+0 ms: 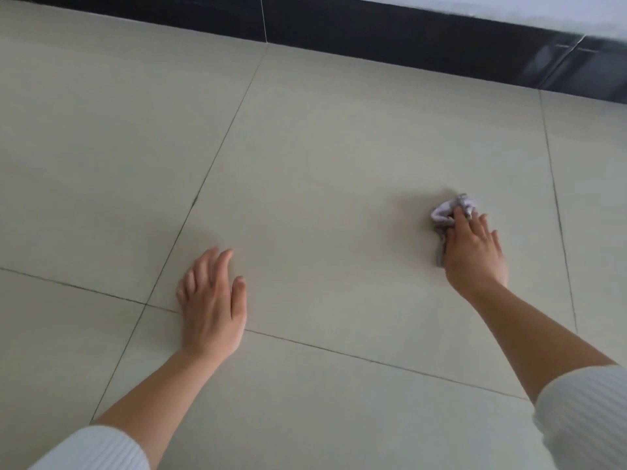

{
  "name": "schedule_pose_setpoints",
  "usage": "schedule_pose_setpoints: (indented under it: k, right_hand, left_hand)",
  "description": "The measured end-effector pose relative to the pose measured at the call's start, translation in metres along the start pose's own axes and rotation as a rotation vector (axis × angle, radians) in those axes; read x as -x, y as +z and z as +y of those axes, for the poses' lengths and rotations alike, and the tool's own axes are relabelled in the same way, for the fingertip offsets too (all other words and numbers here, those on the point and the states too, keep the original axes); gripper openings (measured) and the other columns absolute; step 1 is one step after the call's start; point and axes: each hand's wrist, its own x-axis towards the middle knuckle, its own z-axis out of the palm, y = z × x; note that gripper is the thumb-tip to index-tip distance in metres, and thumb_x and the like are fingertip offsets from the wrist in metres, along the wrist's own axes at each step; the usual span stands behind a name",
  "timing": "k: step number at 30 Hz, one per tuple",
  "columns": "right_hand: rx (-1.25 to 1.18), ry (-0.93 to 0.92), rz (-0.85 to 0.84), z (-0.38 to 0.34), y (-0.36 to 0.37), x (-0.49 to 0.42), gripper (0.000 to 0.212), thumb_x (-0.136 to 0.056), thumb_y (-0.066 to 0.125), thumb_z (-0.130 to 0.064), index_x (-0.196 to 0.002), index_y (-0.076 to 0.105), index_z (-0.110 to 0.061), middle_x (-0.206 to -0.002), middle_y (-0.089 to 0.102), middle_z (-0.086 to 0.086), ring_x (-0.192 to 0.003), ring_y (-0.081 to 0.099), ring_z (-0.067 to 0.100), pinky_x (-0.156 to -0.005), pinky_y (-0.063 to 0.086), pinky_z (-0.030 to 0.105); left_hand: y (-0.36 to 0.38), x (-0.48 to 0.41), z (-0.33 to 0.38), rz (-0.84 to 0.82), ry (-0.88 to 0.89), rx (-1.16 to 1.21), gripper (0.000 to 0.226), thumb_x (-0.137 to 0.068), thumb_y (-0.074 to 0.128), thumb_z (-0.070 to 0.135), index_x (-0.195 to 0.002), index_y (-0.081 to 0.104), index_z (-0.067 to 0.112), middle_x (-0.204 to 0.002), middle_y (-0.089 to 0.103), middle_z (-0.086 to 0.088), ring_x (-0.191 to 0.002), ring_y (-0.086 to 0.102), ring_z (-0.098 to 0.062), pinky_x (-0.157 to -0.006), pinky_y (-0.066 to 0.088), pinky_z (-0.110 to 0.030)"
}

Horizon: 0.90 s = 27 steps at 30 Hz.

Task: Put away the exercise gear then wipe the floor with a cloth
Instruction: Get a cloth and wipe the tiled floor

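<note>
- The cloth point(447, 215), a crumpled pale-grey wad, lies on the tiled floor point(322, 147) at about 3 o'clock from the middle of the view. Part of it trails back under the palm.
- The right hand point(475, 254) lies over the cloth with its fingers fairly straight, pressing it down rather than clenching it. The thumb is hidden beneath the hand, so a pinch from below cannot be ruled out.
- The left hand point(210, 307), at about 8 o'clock, is spread flat on the tile and holds nothing. It looks like a prop for the person's weight.
- No exercise gear shows in the view, so the step in hand appears to be the wiping.
- To wipe well, the wad is better opened out so that more fabric meets the tile.
- Even pressure through the palm and overlapping strokes would cover the surface.
- The grout line point(217, 154) towards 10 o'clock and the strip along the dark skirting point(407, 39) at 12 to 2 o'clock deserve their own passes.
- The propping hand should shift onto unwiped tile, or it will mark the cleaned part.
</note>
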Motion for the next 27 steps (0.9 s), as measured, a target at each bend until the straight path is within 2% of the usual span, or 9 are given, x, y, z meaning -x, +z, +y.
schedule_pose_setpoints:
  k: [3, 6, 8, 10, 14, 17, 22, 25, 27]
  right_hand:
    - [-0.033, 0.089, 0.014, 0.012, -0.003, -0.013, 0.055, -0.100, 0.029, -0.022, -0.153, 0.014, -0.019, -0.160, 0.012, 0.004, -0.148, 0.007, 0.023, -0.120, 0.008, 0.038]
    - [-0.071, 0.089, 0.051, 0.016, 0.001, -0.031, 0.052, -0.102, 0.023, -0.024, -0.153, 0.013, -0.021, -0.160, 0.011, 0.002, -0.148, 0.006, 0.022, -0.120, 0.007, 0.038]
    - [-0.080, 0.116, 0.080, 0.018, 0.002, -0.050, 0.052, -0.102, 0.022, -0.025, -0.153, 0.012, -0.022, -0.161, 0.009, 0.001, -0.148, 0.004, 0.022, -0.119, 0.005, 0.037]
    - [-0.116, 0.135, 0.100, 0.017, -0.002, -0.073, 0.053, -0.102, 0.022, -0.024, -0.153, 0.009, -0.022, -0.161, 0.009, 0.002, -0.148, 0.004, 0.023, -0.119, 0.005, 0.039]
    - [-0.244, 0.242, 0.133, 0.008, -0.012, -0.127, 0.063, -0.100, 0.028, -0.029, -0.152, -0.008, -0.027, -0.156, 0.021, 0.007, -0.142, 0.020, 0.035, -0.113, 0.017, 0.049]
    - [-0.258, 0.283, 0.125, -0.018, -0.010, -0.161, 0.064, -0.099, 0.032, -0.029, -0.153, 0.000, -0.017, -0.158, 0.016, 0.009, -0.144, 0.015, 0.032, -0.116, 0.012, 0.045]
    - [-0.177, -0.127, 0.068, -0.103, 0.017, -0.160, 0.056, -0.102, 0.028, -0.029, -0.153, 0.013, -0.013, -0.160, 0.010, 0.004, -0.148, 0.003, 0.019, -0.118, -0.004, 0.030]
    - [-0.142, -0.466, -0.011, -0.122, 0.024, -0.140, 0.053, -0.102, 0.030, -0.030, -0.152, 0.019, -0.015, -0.159, 0.015, 0.002, -0.148, 0.008, 0.018, -0.117, -0.003, 0.027]
    - [-0.084, -0.644, -0.048, -0.104, 0.017, -0.138, 0.053, -0.100, 0.031, -0.034, -0.149, 0.029, -0.014, -0.155, 0.028, 0.002, -0.145, 0.021, 0.020, -0.118, 0.006, 0.027]
  left_hand:
    - [0.008, -0.054, 0.027, -0.053, 0.159, -0.044, 0.061, -0.091, 0.019, 0.041, -0.143, 0.034, 0.013, -0.153, 0.026, -0.014, -0.139, 0.023, -0.030, -0.112, 0.015, -0.042]
    - [0.022, -0.105, 0.052, -0.104, 0.196, -0.058, 0.055, -0.099, 0.021, 0.037, -0.150, 0.018, 0.017, -0.159, 0.010, -0.011, -0.146, 0.005, -0.025, -0.118, 0.003, -0.038]
    - [0.033, -0.126, 0.061, -0.069, 0.158, -0.068, 0.055, -0.099, 0.023, 0.036, -0.150, 0.020, 0.015, -0.158, 0.012, -0.013, -0.146, 0.007, -0.027, -0.119, 0.006, -0.041]
    - [0.039, -0.131, 0.064, -0.004, 0.139, -0.087, 0.060, -0.094, 0.023, 0.042, -0.147, 0.029, 0.014, -0.156, 0.022, -0.015, -0.144, 0.017, -0.029, -0.116, 0.014, -0.042]
    - [0.039, -0.131, 0.064, 0.029, 0.118, -0.069, 0.062, -0.088, 0.026, 0.042, -0.143, 0.037, 0.016, -0.152, 0.030, -0.014, -0.140, 0.026, -0.030, -0.111, 0.023, -0.044]
    - [0.040, -0.133, 0.066, 0.026, 0.100, -0.073, 0.061, -0.087, 0.029, 0.042, -0.142, 0.037, 0.017, -0.152, 0.030, -0.013, -0.139, 0.026, -0.029, -0.109, 0.025, -0.045]
    - [0.039, -0.134, 0.066, -0.014, 0.075, -0.091, 0.061, -0.086, 0.029, 0.043, -0.141, 0.037, 0.020, -0.153, 0.029, -0.010, -0.140, 0.025, -0.027, -0.107, 0.027, -0.045]
    - [0.038, -0.134, 0.066, -0.025, 0.072, -0.104, 0.062, -0.085, 0.028, 0.043, -0.141, 0.038, 0.020, -0.152, 0.030, -0.010, -0.140, 0.025, -0.027, -0.106, 0.028, -0.046]
    - [0.037, -0.135, 0.068, -0.027, 0.063, -0.099, 0.062, -0.084, 0.028, 0.044, -0.141, 0.038, 0.019, -0.152, 0.030, -0.010, -0.139, 0.025, -0.027, -0.105, 0.029, -0.046]
